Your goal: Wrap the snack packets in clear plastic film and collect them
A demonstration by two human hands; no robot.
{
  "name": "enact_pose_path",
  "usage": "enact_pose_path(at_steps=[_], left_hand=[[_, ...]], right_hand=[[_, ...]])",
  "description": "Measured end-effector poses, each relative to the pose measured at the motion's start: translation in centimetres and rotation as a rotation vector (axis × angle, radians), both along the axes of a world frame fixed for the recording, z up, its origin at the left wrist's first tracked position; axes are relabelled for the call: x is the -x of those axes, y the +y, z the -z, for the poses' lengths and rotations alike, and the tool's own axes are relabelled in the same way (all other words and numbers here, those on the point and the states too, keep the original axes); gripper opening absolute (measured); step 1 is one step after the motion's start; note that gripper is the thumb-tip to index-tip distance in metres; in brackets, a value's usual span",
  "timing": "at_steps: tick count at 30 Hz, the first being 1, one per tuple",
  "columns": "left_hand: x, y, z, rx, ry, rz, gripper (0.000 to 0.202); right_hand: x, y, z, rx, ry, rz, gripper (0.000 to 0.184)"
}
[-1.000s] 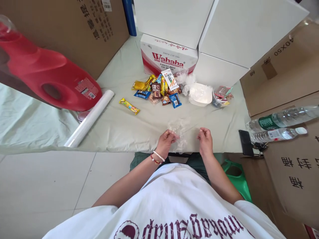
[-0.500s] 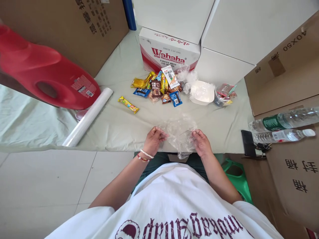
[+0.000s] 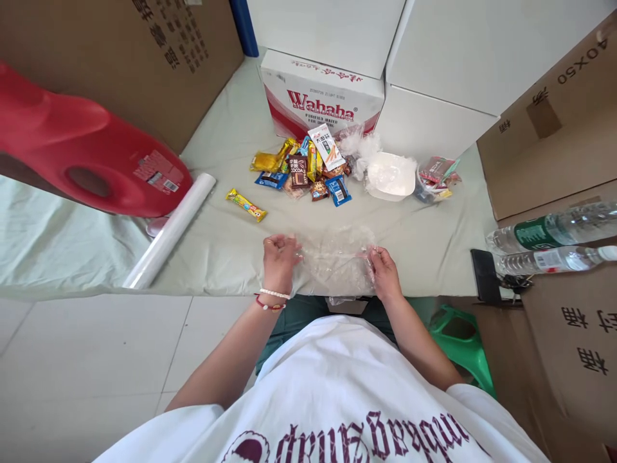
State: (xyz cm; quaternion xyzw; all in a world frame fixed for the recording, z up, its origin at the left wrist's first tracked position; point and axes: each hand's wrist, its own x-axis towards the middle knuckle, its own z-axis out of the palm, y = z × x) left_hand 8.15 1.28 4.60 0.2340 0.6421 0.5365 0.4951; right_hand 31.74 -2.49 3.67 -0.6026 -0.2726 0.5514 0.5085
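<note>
A clear plastic bag (image 3: 335,260) is stretched between my two hands over the near edge of the cloth-covered surface (image 3: 226,238). My left hand (image 3: 278,257) pinches the bag's left edge, fingers closed. My right hand (image 3: 384,271) pinches its right edge, fingers closed too. Beyond the bag lies a pile of wrapped snacks (image 3: 308,168), with a single yellow snack bar (image 3: 246,204) apart at its left.
A white bowl (image 3: 390,176) and a small clear bag of snacks (image 3: 436,177) sit right of the pile. A red jug (image 3: 91,157) and a white roll (image 3: 169,230) lie left. Boxes (image 3: 321,96) line the back; two water bottles (image 3: 554,247) and a black phone (image 3: 483,275) lie right.
My hands have moved apart, the left one going left, and the crumpled bag between them is now spread wide. The view has shifted slightly.
</note>
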Motion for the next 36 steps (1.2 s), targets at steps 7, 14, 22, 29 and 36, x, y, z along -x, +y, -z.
enact_pose_path(at_steps=[7, 14, 22, 29, 36], left_hand=[[-0.7, -4.5, 0.5, -0.34, 0.758, 0.037, 0.049], [-4.7, -5.8, 1.6, -0.451, 1.23, 0.613, 0.047], [-0.9, -3.8, 4.4, -0.303, 1.459, 0.912, 0.075], [3.4, -2.9, 3.7, -0.288, 1.443, 0.981, 0.083], [3.7, -3.5, 3.8, -0.413, 1.412, 0.958, 0.063]], right_hand=[[-0.3, 0.3, -1.4, 0.107, 0.24, -0.152, 0.059], [2.2, 1.7, 0.2, 0.012, 0.08, 0.068, 0.048], [-6.9, 2.7, -1.0, -0.053, -0.292, -0.099, 0.045], [-11.8, 3.5, -1.9, -0.085, -0.704, 0.179, 0.043], [-3.0, 12.1, -3.6, -0.235, -0.731, -0.292, 0.036]])
